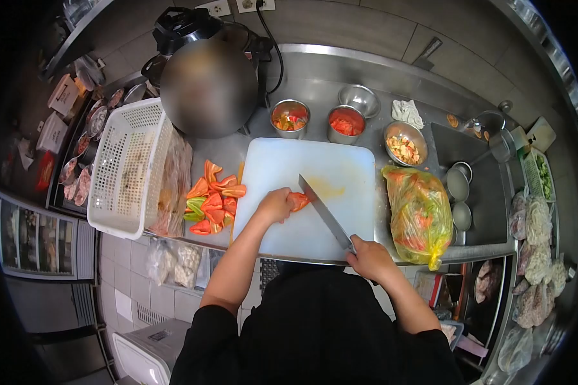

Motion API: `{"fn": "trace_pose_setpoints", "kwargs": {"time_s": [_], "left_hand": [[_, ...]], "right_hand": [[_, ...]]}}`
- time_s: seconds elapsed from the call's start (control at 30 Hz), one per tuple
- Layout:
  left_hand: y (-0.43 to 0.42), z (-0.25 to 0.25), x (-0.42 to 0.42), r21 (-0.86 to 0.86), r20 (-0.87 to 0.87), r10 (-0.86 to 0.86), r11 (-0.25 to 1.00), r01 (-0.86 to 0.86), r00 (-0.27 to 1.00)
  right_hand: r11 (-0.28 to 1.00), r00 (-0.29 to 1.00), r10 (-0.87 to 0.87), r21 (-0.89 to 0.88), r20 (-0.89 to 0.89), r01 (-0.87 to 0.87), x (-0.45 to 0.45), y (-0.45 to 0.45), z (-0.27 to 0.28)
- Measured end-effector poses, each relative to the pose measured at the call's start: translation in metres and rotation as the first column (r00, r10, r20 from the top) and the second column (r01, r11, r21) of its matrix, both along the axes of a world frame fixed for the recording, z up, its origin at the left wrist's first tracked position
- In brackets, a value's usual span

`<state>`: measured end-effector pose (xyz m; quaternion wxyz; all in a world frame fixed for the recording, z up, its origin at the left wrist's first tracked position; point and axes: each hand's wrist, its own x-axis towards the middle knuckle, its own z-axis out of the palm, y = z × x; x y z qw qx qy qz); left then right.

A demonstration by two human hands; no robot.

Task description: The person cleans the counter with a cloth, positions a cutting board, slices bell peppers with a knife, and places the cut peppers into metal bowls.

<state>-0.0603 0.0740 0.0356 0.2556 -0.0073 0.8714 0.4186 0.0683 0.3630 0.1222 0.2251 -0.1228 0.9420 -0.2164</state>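
My left hand is closed on a piece of red pepper lying on the white cutting board. My right hand grips the handle of a large kitchen knife near the board's front right edge. The blade slants up and left across the board, its front part just to the right of the pepper piece. Left of the board lies a pile of cut pepper pieces, mostly red with some green. A wet orange-yellow stain marks the board beyond the blade.
Behind the board stand metal containers, one with mixed pepper pieces, one with red pieces. A metal bowl of chopped food and a tied yellow bag are at right, beside a sink. A white basket stands left.
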Motion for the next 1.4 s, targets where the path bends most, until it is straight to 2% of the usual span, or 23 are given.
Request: {"fn": "trace_pose_setpoints", "kwargs": {"time_s": [0.23,0.3,0.33,0.4,0.43,0.5,0.53,0.57,0.63,0.67,0.73,0.83,0.97,1.03,1.07,1.13,1.17,1.23,1.27,1.33,1.4], "left_hand": [[0.002,0.006,0.004,-0.047,-0.024,-0.011,0.999,0.010,1.000],[0.000,0.016,0.007,-0.012,-0.044,0.018,1.000,-0.018,0.999],[-0.003,0.023,0.007,-0.013,-0.048,0.015,1.000,-0.015,0.999],[-0.012,0.036,0.012,0.233,-0.082,0.143,0.965,-0.121,0.986],[-0.017,0.038,0.008,0.234,-0.080,0.143,0.965,-0.121,0.986],[-0.028,0.040,-0.001,0.126,0.083,0.037,0.991,-0.047,0.996],[-0.027,0.022,0.001,-0.534,-0.350,-0.214,0.846,-0.006,0.912],[-0.034,0.008,0.000,-0.535,-0.356,-0.210,0.845,-0.015,0.911],[-0.036,0.017,-0.001,-0.224,-0.221,-0.084,0.974,0.033,0.972],[-0.038,0.020,0.001,-0.223,-0.218,-0.084,0.974,0.034,0.972],[-0.046,0.029,0.002,-0.116,-0.315,0.075,0.986,-0.116,0.946],[-0.056,0.043,0.001,-0.061,-0.319,0.098,0.991,-0.123,0.943],[-0.073,0.028,0.001,-0.108,-0.246,0.008,0.994,-0.036,0.969],[-0.072,0.030,0.002,-0.348,-0.082,-0.145,0.931,0.108,0.986],[-0.071,0.030,0.005,-0.347,-0.083,-0.145,0.932,0.108,0.986],[-0.060,0.032,0.012,-0.493,-0.288,-0.267,0.865,0.097,0.920],[-0.051,0.033,0.012,-0.491,-0.290,-0.271,0.865,0.100,0.918],[-0.021,0.039,0.010,-0.496,-0.476,-0.201,0.865,-0.073,0.856],[-0.006,0.037,0.008,-0.493,-0.479,-0.205,0.867,-0.069,0.854],[0.024,0.027,0.003,-0.361,-0.638,-0.261,0.932,0.018,0.725],[0.045,-0.011,-0.012,-0.365,-0.633,-0.306,0.928,0.074,0.711]], "right_hand": [[1.000,0.998,-0.004,0.031,0.059,0.003,-0.016,-0.009,-0.014],[0.980,0.947,-0.158,-0.076,0.279,0.186,-0.020,-0.002,0.000],[0.979,0.948,-0.160,-0.078,0.276,0.188,-0.017,0.001,0.001],[0.923,0.939,-0.277,-0.215,0.201,0.319,-0.006,0.010,0.001],[0.923,0.939,-0.278,-0.214,0.202,0.319,-0.006,0.014,0.003],[0.816,0.852,-0.390,-0.298,0.348,0.495,-0.004,0.022,0.006],[0.819,0.854,-0.384,-0.298,0.351,0.491,-0.001,0.025,0.002],[0.820,0.870,-0.393,-0.314,0.298,0.478,-0.001,0.029,-0.002],[0.813,0.876,-0.414,-0.330,0.248,0.479,-0.001,0.031,0.001],[0.843,0.887,-0.389,-0.293,0.249,0.452,0.000,0.034,0.006],[0.868,0.896,-0.365,-0.257,0.251,0.426,0.000,0.034,0.008],[0.932,0.938,-0.280,-0.175,0.206,0.317,0.001,0.029,0.008],[0.963,0.957,-0.205,-0.130,0.204,0.234,0.002,0.020,0.004],[0.969,0.964,-0.188,-0.124,0.190,0.214,0.002,0.019,-0.004],[0.959,0.956,-0.234,-0.117,0.176,0.256,0.002,0.019,-0.006],[0.946,0.945,-0.286,-0.109,0.157,0.305,0.000,0.019,-0.011],[0.943,0.943,-0.313,-0.080,0.111,0.323,-0.002,0.021,-0.014],[0.936,0.937,-0.345,-0.051,0.059,0.348,-0.005,0.026,-0.023],[0.924,0.924,-0.369,-0.067,0.103,0.377,-0.007,0.030,-0.029],[0.910,0.909,-0.394,-0.083,0.140,0.407,-0.010,0.034,-0.031],[0.907,0.906,-0.392,-0.100,0.159,0.410,-0.010,0.037,-0.031]]}}
